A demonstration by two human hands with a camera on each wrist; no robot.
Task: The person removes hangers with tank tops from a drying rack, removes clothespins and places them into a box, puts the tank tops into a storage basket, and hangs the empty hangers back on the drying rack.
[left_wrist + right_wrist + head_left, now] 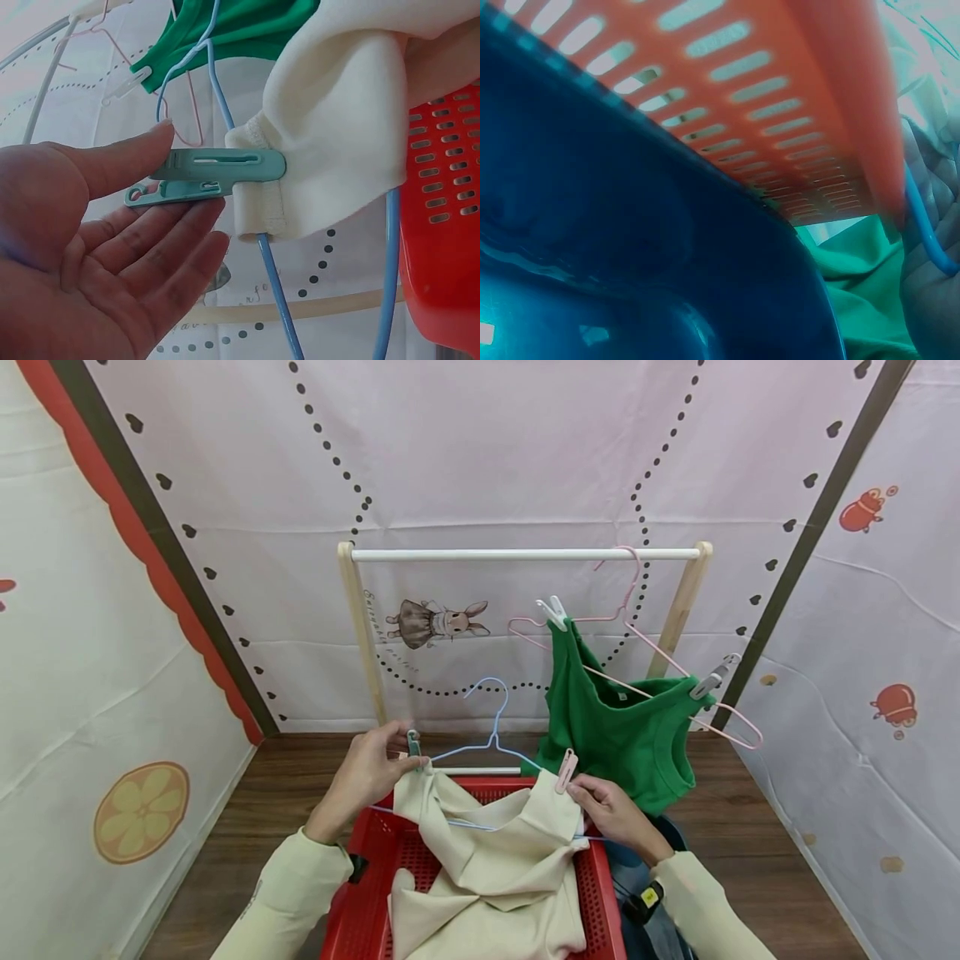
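Head view, left hand pinching teal clothespin, right hand pinching cream garment

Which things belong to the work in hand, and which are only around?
Part of the work:
cream garment
blue hanger
teal clothespin, pinched by the left hand
pink clothespin

Probably only nearby now:
green sleeveless top on the pink hanger
dark blue basin
red basket
clothes rack

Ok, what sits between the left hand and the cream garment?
A teal clothespin: the left hand holds one end, the other clips the cream garment. The left wrist view shows it.
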